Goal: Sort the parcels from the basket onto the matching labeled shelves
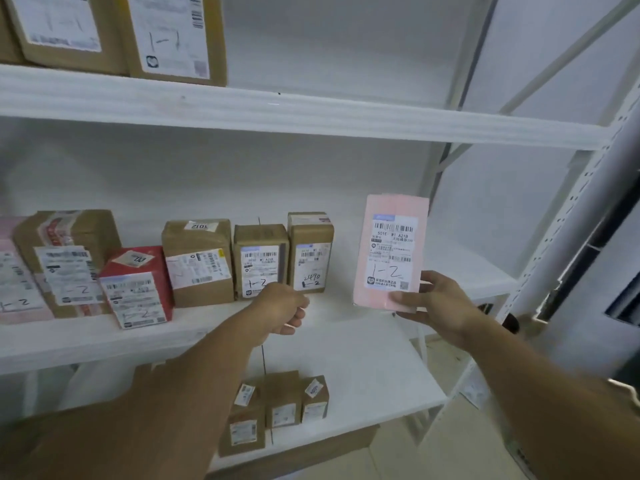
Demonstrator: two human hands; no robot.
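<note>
A person's right hand (433,303) grips the lower edge of a pink parcel (391,251) marked 1-2, held upright over the middle shelf (104,337). The outstretched left hand (282,306), fingers curled on nothing, hovers before a row of brown boxes (261,261).

The left edge cuts off the leftmost pink parcel (17,282).

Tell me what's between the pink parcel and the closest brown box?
Nothing. The head view shows only bare white shelf between the pink parcel, held by the right hand, and that brown box.
</note>
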